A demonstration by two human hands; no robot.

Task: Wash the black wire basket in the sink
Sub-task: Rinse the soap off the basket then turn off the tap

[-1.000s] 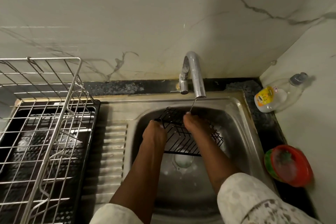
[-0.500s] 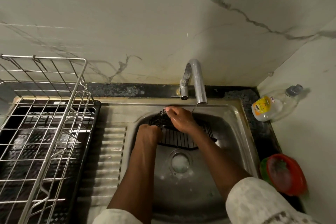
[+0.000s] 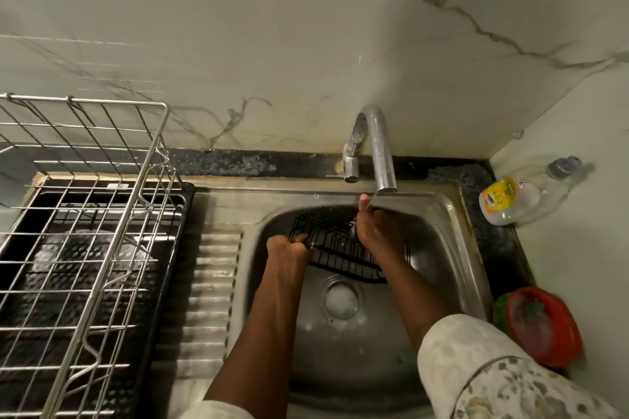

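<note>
Fig.: rinse step, judged approx. mid-task. The black wire basket (image 3: 335, 243) is inside the sink (image 3: 452, 248), toward the far-left of the bowl. It appears tilted, w/ its far edge up near the tap (image 3: 383, 153), beyond the drain (image 3: 341, 298). Risks: (a) the wet wire may slip from the left hand (image 3: 289, 248), which holds only the near-left corner, so the basket could drop & bang the steel; (b) the thin stream lands at the far rim only, so the near wires may go unrinsed unless the basket is turned; (c) water glancing off wire or hand may splash onto the drainboard (image 3: 211, 282) or the table by the soap bottle (image 3: 510, 201); (d) a digit could snag betw. wires. Pose: both forearms reach in from the near side & converge on the basket. The left hand is knuckles-up, fingers (image 3: 300, 240) curled tight round the corner wire. The right hand (image 3: 374, 230) lies over the basket's far-right part, just under the spout, w/ one digit raised into the stream. Whether its other fingers curl round wire or merely press on it cannot be told. The dish rack (image 3: 102, 214), at left, stands well apart.
</note>
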